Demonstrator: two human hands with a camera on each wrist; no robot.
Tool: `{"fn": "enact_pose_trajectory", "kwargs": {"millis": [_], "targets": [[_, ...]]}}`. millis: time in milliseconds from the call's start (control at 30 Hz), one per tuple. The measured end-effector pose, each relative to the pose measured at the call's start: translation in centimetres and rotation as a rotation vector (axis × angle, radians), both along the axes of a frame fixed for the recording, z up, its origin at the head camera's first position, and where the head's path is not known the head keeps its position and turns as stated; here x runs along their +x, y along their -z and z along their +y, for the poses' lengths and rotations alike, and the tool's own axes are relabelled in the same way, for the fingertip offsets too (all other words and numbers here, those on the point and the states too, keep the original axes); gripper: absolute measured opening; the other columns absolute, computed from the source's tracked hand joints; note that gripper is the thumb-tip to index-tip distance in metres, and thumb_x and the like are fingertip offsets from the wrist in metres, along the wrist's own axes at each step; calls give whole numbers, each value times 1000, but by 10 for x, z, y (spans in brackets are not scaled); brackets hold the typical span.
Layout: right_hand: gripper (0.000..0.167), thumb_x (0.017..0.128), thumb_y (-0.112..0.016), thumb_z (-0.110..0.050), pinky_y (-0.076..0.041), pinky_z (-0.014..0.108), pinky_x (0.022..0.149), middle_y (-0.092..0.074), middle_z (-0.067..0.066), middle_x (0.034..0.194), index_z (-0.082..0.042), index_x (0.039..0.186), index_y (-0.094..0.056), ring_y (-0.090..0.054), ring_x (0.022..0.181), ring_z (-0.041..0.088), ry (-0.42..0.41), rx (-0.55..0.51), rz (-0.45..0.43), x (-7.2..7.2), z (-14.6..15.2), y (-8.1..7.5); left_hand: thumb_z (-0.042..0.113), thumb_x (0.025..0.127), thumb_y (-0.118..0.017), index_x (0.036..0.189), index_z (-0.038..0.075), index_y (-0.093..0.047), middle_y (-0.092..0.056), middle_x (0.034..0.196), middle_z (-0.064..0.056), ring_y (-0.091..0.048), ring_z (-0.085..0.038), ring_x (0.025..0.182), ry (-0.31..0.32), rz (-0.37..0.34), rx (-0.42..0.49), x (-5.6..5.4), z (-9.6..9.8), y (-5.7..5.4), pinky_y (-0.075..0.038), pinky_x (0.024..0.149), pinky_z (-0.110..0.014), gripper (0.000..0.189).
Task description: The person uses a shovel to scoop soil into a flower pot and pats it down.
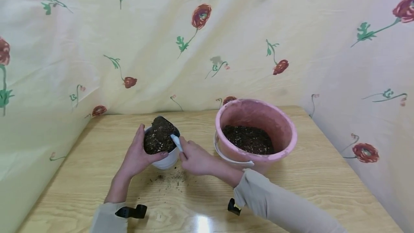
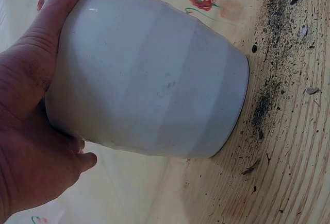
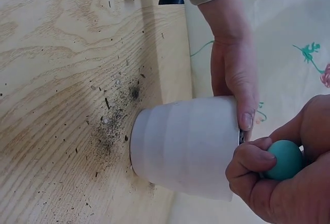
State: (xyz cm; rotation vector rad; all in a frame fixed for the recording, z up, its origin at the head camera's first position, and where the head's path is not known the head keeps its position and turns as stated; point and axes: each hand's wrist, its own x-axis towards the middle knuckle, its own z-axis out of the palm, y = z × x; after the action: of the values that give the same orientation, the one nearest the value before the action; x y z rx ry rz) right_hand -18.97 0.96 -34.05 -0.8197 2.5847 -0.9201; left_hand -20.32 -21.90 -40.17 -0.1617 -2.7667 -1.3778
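A white flower pot (image 1: 166, 161) stands on the table at centre left, with dark potting soil (image 1: 156, 141) up to its rim. My left hand (image 1: 137, 154) grips the pot's left side, thumb along the near rim and fingers round the far side. In my right hand (image 1: 197, 157) is the light blue handle (image 1: 176, 142) of a hand trowel, whose soil-covered blade lies over the pot's mouth. The right wrist view shows the handle's rounded teal end (image 3: 284, 160) inside the curled fingers. How deep the blade sits cannot be made out.
To the right stands a pink bucket (image 1: 292, 139) with a white handle hanging down its near side; dark soil (image 1: 249, 139) lies in its bottom. Crumbs of spilled soil (image 1: 171, 179) are scattered on the wooden table (image 1: 81, 175) before the pot. Flowered cloth (image 1: 155, 46) hangs behind.
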Motion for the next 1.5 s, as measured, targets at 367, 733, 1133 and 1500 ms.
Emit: {"fn": "enact_pose_trajectory", "kwargs": {"millis": [367, 733, 1133, 1500], "targets": [[57, 96, -46, -6, -42, 28, 59, -54, 19, 100, 5, 148, -27, -47, 73, 19, 29, 50, 87, 0, 6, 2, 44, 69, -85, 154, 9, 9, 1, 160, -20, -13, -45, 142, 4, 6, 14, 1, 1, -1, -21, 108, -64, 132], [59, 95, -46, -7, -37, 27, 45, -47, 13, 94, 3, 149, -24, -43, 53, 16, 78, 128, 304, 2, 12, 8, 46, 68, -86, 154, 10, 9, 0, 160, -19, -12, -43, 143, 2, -2, 15, -1, 1, 0, -20, 109, -62, 133], [62, 91, -49, -1, -36, 23, 43, -45, 11, 92, 3, 146, -23, -42, 52, 12, 61, 119, 469, 0, 12, 9, 46, 68, -85, 154, 10, 8, 0, 160, -18, -12, -42, 143, -5, 2, 7, -2, 1, 1, -19, 110, -62, 133], [57, 97, -46, -8, -41, 25, 48, -49, 13, 95, 5, 148, -23, -46, 57, 14, 49, 32, 451, 2, 10, 4, 46, 69, -85, 154, 9, 10, -1, 160, -19, -14, -43, 142, 10, 17, 12, -2, 0, 2, -21, 109, -62, 133]]}}
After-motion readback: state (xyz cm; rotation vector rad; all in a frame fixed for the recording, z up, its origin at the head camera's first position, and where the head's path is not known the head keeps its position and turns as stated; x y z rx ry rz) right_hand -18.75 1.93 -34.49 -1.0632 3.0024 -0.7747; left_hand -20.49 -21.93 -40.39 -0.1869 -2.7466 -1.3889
